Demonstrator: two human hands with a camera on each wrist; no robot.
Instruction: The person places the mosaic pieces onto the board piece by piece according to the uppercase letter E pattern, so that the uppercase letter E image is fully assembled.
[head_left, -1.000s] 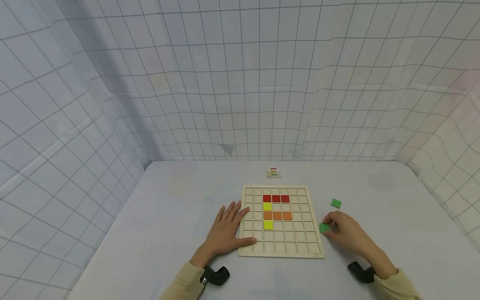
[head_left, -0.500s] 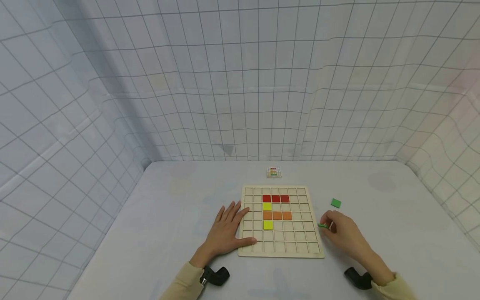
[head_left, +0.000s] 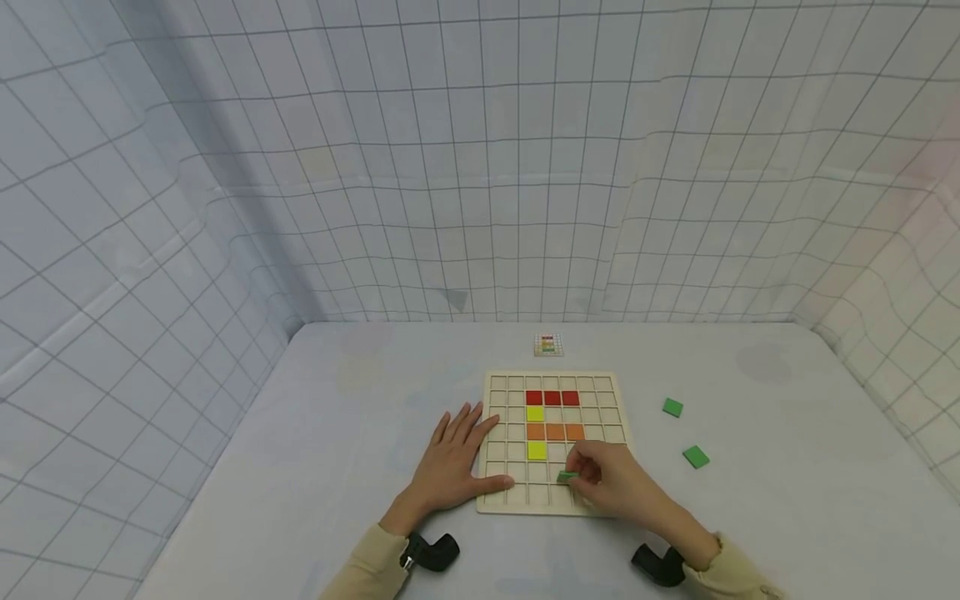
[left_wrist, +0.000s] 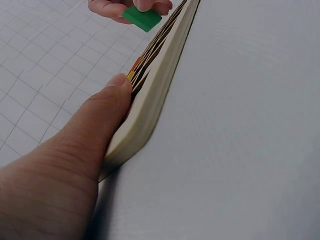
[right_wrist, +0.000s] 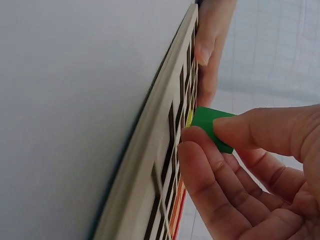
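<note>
My right hand (head_left: 618, 482) pinches a green square tile (head_left: 567, 477) between thumb and fingers, over the lower middle of a pale wooden grid board (head_left: 495, 497). In the right wrist view, that green tile (right_wrist: 207, 120) is held tilted close to the board's face; whether it touches cannot be told. My left hand (head_left: 447, 467) rests on the board's left edge with spread, straight fingers. Its thumb (left_wrist: 102, 107) lies over the frame in the left wrist view. Set in the board are a red tile row (head_left: 552, 398), an orange tile row (head_left: 555, 432) and two yellow tiles (head_left: 536, 450).
Two loose green tiles lie on the white table right of the board, one farther back (head_left: 672, 407) and one nearer (head_left: 696, 457). A small pattern card (head_left: 548, 344) sits behind the board. Gridded cloth walls (head_left: 480, 208) enclose the table.
My right hand has lifted the green tile from beside the board's right edge and carried it left over the grid. The nearer loose tile has come into sight. My left hand stays put.
</note>
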